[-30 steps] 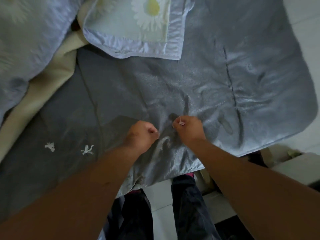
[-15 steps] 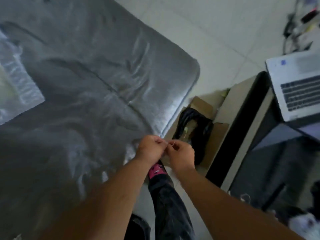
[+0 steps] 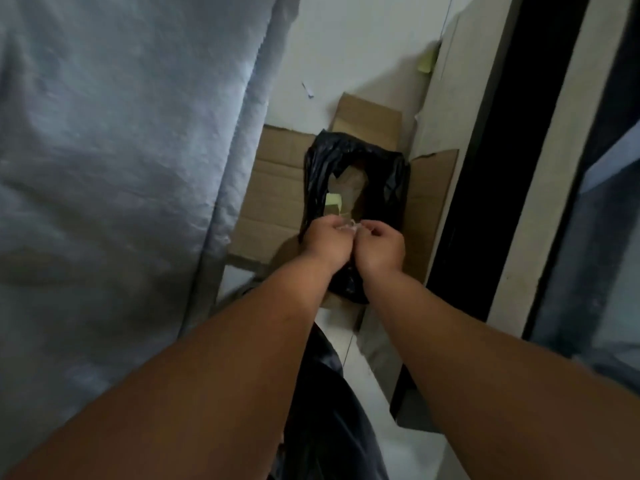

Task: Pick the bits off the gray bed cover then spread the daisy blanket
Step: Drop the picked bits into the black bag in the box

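Observation:
The gray bed cover fills the left half of the view, its edge hanging down beside the floor. My left hand and my right hand are held together over the open black bin bag. Between their fingertips is a small pale bit, pinched by both hands. The daisy blanket is out of view.
The black bag lines a cardboard box with its flaps spread on the white tiled floor. A pale and black furniture panel stands right of the box. A yellow-green scrap lies inside the bag. My dark trouser leg is below.
My view has swung from the bed to the box on the floor. Both hands moved together off the cover, carrying the bit, and are now over the black bag.

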A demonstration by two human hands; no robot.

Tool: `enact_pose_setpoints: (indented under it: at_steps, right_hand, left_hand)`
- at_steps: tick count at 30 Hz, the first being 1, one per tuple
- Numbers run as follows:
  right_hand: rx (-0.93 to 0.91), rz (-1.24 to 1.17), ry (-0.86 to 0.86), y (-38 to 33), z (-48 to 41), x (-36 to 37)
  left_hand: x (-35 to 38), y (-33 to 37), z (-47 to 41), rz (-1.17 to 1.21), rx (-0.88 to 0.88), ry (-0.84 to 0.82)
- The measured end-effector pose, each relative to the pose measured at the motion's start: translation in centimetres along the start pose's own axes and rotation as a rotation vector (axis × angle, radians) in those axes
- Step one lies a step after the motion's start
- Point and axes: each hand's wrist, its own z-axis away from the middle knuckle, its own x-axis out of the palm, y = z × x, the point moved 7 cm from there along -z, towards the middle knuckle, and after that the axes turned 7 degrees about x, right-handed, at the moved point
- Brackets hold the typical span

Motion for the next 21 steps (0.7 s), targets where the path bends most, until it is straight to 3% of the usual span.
enact_pose_setpoints:
  at_steps: [3,10,18,21]
  right_hand:
    - [0.094,-0.134,-0.075,0.4,-1.6,1.6]
    - [0.151,-0.007,-0.068,0.6,0.2,1.2]
    - [0.080,0.088,-0.114,-2.7,8.4,1.0]
    - [-0.111,0.240,-0.146,-5.3,14.7,1.7]
  left_hand:
    - [0.7,-1.3,-0.9,0.039,-0.034,-0.049]
    - [-0.5,-1.5,2.2,0.071,-0.091,-0.065]
    - [-4.3,1.6,9.6,0.280,-0.084,-0.115]
    - [-7.7,2.5,14.0,0.366,-0.058,-0.122]
